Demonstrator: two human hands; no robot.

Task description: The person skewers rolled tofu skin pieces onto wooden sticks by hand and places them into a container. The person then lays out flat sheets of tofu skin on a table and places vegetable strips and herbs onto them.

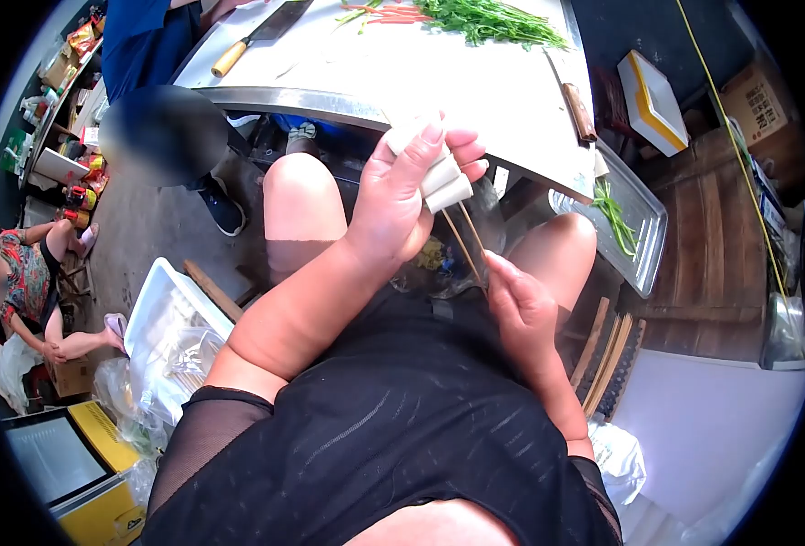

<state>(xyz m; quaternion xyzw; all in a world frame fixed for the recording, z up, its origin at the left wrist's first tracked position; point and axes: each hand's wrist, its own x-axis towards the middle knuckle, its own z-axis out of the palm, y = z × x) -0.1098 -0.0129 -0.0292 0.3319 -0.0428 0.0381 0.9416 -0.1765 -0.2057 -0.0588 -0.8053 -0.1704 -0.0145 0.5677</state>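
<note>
Several pale, thick rolled pieces (446,189) lie in my left hand (407,187), its thumb pressed over them and its fingers curled beneath. Two thin wooden skewers (462,238) run down from these pieces to my right hand (523,305), which pinches their lower ends between thumb and fingers. Both hands are above my lap, just in front of the near edge of the white table (357,73). Whether the skewer tips pass right through the pieces is hidden.
On the table are a cleaver (261,35), a wooden-handled knife (577,109), green herbs (489,20) and orange strips (392,15). A metal tray (650,238) with greens stands right. A white basket (171,314) is left. One person stands beyond the table; another sits far left.
</note>
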